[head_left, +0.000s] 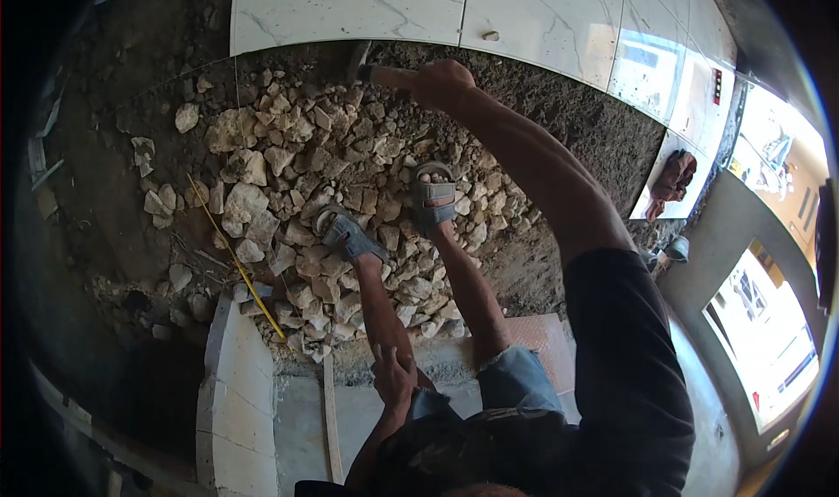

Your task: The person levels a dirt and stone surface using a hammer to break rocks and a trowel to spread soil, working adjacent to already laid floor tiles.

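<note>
My right hand (441, 84) is closed round the wooden handle of a hammer (393, 77), with the arm stretched far forward. Its metal head lies by the front edge of the white marbled tiles (542, 25), over dark soil. Near my left knee, my left hand (395, 376) rests against the leg with its fingers partly apart, holding nothing. Both my feet, in grey sandals (350, 235), stand on a bed of broken stones (249, 204).
A yellow measuring tape or strip (232, 248) slants over the stones at the left. A low pale block wall (236, 392) stands nearer to me. Dark reddish cloth (673, 182) lies on a tile at the right. A stone chip (491, 35) sits on the tiles.
</note>
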Demonstrator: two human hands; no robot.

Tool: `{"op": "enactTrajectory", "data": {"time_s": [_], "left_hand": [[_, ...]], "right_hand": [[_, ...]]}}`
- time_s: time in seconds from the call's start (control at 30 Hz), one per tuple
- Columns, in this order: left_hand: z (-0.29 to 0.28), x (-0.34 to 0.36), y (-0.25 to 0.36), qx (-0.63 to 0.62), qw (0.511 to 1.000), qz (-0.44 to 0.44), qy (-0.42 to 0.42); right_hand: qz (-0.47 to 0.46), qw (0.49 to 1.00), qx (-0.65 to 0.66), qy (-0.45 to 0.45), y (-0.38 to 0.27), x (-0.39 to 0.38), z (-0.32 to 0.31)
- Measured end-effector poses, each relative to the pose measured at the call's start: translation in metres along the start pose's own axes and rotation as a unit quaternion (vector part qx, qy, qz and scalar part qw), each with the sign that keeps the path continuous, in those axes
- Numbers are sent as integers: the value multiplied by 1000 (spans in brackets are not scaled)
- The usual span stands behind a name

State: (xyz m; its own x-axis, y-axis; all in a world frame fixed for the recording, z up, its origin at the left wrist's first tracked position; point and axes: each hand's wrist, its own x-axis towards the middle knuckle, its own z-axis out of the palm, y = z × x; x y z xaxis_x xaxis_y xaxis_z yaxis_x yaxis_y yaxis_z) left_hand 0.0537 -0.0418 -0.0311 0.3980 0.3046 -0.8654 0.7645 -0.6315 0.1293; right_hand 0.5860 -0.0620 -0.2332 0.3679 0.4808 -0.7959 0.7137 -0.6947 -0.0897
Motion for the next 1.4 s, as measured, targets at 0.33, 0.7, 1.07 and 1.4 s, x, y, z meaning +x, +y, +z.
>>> {"op": "enactTrajectory", "data": {"time_s": [0.33,0.7,1.07,1.4], "left_hand": [[4,-3,1,19,1000,-17,2],[3,2,8,18,1000,-12,-17],[2,-1,2,47,999,-8,-14],[0,2,3,34,999,-5,-24]], "right_hand": [[95,987,37,-123,94,-63,32],[170,970,109,-136,119,-122,82],[137,975,142,-106,88,-53,51],[133,965,226,-21,155,-116,118]]}}
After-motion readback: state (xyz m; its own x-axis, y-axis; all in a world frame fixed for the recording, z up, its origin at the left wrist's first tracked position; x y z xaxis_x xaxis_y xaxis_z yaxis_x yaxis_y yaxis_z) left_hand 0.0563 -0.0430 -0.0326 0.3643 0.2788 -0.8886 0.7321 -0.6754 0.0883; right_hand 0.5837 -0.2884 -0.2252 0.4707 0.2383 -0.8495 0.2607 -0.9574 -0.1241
